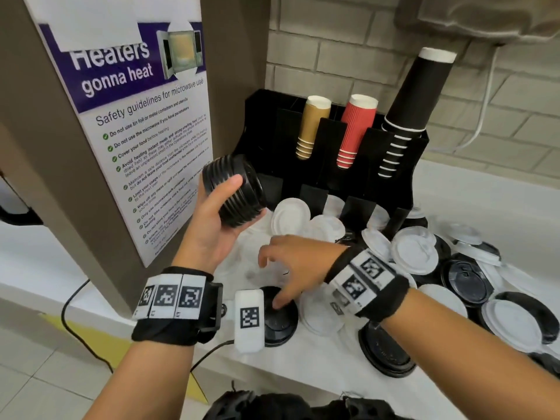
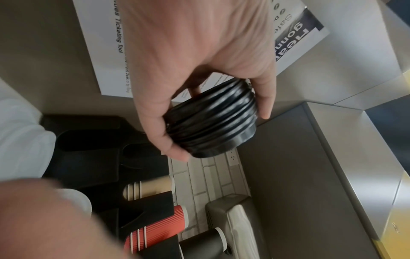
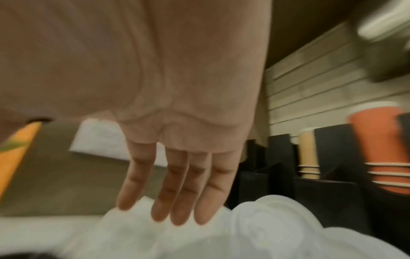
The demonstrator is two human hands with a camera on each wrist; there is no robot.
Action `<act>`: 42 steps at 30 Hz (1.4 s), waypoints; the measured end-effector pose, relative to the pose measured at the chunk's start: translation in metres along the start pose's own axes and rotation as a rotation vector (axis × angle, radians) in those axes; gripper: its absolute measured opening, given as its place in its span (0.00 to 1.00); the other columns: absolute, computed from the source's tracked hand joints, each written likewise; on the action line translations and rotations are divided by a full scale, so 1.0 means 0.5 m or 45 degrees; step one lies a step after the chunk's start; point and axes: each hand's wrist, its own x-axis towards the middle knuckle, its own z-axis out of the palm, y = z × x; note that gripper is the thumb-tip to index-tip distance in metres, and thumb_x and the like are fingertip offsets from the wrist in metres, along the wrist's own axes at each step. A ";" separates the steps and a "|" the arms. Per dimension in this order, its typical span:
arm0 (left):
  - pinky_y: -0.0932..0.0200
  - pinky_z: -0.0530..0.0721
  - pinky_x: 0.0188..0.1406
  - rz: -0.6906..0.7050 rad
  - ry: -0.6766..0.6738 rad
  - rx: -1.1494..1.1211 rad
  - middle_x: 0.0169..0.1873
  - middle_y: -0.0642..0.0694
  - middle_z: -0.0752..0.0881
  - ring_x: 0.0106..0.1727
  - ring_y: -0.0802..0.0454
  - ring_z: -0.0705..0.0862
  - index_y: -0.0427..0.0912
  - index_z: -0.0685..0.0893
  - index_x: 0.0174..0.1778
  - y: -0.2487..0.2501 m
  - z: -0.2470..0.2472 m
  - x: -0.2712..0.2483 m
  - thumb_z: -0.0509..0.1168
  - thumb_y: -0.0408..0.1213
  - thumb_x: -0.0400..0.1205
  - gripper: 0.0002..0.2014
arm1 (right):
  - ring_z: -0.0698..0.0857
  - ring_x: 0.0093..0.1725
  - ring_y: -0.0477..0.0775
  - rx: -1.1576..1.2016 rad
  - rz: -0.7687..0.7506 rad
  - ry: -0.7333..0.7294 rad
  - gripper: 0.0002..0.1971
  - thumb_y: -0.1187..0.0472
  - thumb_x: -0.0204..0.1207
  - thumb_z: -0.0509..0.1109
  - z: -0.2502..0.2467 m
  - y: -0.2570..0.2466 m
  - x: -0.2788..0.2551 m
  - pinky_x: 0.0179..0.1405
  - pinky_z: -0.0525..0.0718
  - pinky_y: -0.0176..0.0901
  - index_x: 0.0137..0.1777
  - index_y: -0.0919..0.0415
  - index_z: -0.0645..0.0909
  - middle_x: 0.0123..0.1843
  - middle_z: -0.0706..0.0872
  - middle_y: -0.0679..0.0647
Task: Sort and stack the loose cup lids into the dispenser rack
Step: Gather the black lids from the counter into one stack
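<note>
Here the person's left hand (image 1: pixel 212 225) is gripping a stack of black lids (image 1: pixel 235 190), thumb on one side and fingers curled round the other, so this grip is grasping the stack. The stack is being held on its side in the air, just left of the black dispenser rack (image 1: pixel 357 183) and clear of the worktop (image 1: pixel 485 207). The left wrist view is showing the same hold from behind the palm.

The right hand (image 1: pixel 291 262) is reaching across low over the near left part of the worktop, its fingers straight and spread, the grip released. One fingertip is lying on or just above a single black lid (image 1: pixel 280 319) near the front edge; whether it is touching cannot be told. In the blurred right wrist view the fingers (image 3: pixel 182 192) are hanging straight over white lids (image 3: pixel 255 227).

Loose white and black lids are lying mixed in a heap (image 1: pixel 454 268) on the right, in front of the rack. At the far side, the rack is carrying a tan cup stack (image 1: pixel 312 125), a red cup stack (image 1: pixel 354 128) and a tall black cup stack (image 1: pixel 412 98). A microwave safety poster (image 1: pixel 142 122) is hanging on the brown panel at the left.
</note>
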 end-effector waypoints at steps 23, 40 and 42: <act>0.50 0.89 0.42 0.063 0.050 -0.063 0.57 0.39 0.81 0.51 0.48 0.86 0.35 0.68 0.77 0.028 0.011 -0.021 0.68 0.43 0.71 0.38 | 0.73 0.63 0.57 0.233 -0.040 0.486 0.39 0.54 0.62 0.81 -0.009 0.009 0.020 0.63 0.78 0.54 0.72 0.55 0.67 0.62 0.70 0.54; 0.49 0.88 0.43 -0.253 -0.018 -0.106 0.59 0.36 0.85 0.54 0.45 0.88 0.37 0.77 0.69 -0.064 0.040 -0.019 0.68 0.46 0.72 0.30 | 0.72 0.63 0.36 1.033 0.137 0.922 0.42 0.63 0.63 0.82 0.006 0.093 -0.026 0.59 0.71 0.23 0.74 0.40 0.66 0.66 0.70 0.53; 0.49 0.89 0.43 -0.249 -0.049 -0.125 0.55 0.38 0.86 0.51 0.46 0.89 0.38 0.79 0.67 -0.065 0.039 -0.015 0.68 0.46 0.72 0.27 | 0.71 0.60 0.34 1.040 0.144 0.943 0.40 0.63 0.62 0.82 0.009 0.100 -0.030 0.56 0.71 0.18 0.71 0.39 0.67 0.62 0.68 0.49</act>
